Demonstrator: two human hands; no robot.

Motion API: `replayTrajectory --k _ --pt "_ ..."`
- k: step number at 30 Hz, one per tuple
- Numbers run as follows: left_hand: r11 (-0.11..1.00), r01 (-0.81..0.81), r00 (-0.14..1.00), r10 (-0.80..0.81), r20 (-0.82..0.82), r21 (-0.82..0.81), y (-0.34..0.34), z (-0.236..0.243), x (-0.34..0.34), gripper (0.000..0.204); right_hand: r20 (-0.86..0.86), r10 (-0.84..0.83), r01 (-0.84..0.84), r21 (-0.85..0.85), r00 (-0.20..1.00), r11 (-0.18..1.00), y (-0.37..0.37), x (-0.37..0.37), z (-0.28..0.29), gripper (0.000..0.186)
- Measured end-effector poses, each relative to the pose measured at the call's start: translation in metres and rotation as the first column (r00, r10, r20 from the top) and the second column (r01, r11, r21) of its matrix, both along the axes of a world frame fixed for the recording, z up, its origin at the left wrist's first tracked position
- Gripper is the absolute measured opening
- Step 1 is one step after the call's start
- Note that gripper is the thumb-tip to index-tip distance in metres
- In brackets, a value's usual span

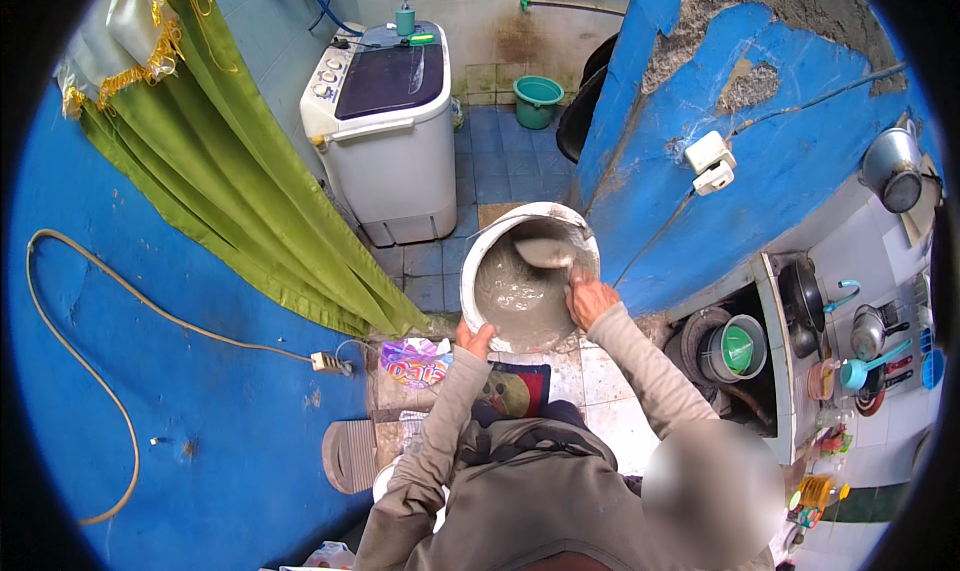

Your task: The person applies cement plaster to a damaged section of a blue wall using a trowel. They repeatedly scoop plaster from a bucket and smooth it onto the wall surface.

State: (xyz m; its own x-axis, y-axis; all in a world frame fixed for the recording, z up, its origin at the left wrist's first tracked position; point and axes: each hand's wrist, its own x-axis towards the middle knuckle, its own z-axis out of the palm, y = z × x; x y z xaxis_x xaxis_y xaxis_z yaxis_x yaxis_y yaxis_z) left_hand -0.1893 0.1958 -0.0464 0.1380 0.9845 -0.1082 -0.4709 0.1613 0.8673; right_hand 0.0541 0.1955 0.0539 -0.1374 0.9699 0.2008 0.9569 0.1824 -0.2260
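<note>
A white round bucket (469, 283) stands in front of me, tilted so that its mouth faces me. Wet grey mix (515, 299), like cement or mortar, lies inside and is smeared on the inner wall. My left hand (476, 340) grips the near left part of the rim, fingers curled over it. At the right side of the mouth, my right hand (590, 300) is closed on a tool with a pale, rounded, mix-coated blade (545, 253), a trowel or scoop by its shape. The fingers hide its handle.
Beyond the bucket are a washing machine (385, 156) and a green pail (538, 103). A green curtain (250, 181) hangs left; a blue wall (740, 171) stands right. Near my feet lie a colourful packet (413, 363) and a dark-edged mat (520, 389). Pots (752, 346) sit in a right-hand recess.
</note>
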Motion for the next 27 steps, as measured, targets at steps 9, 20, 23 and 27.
replayTrajectory --k 9,20,23,27 --pt "0.994 -0.021 0.997 0.029 -0.071 0.110 0.002 0.007 -0.007 0.054 0.285 -0.081 0.062 0.075 0.955 0.995 -0.035 0.014 0.082 0.029" --pt "0.981 0.114 0.966 -0.072 -0.249 0.159 0.000 0.036 -0.005 0.072 0.292 -0.002 -0.044 0.153 0.956 0.987 -0.045 0.016 0.039 0.034" --pt "0.968 0.165 0.952 -0.106 -0.289 0.190 0.000 0.034 -0.001 0.081 0.206 -0.025 0.000 0.120 0.978 0.993 -0.056 0.006 0.026 0.037" --pt "0.955 0.184 0.953 -0.116 -0.281 0.231 0.002 0.040 0.005 0.086 0.100 -0.078 0.068 0.100 0.992 0.993 -0.066 -0.007 0.007 0.039"
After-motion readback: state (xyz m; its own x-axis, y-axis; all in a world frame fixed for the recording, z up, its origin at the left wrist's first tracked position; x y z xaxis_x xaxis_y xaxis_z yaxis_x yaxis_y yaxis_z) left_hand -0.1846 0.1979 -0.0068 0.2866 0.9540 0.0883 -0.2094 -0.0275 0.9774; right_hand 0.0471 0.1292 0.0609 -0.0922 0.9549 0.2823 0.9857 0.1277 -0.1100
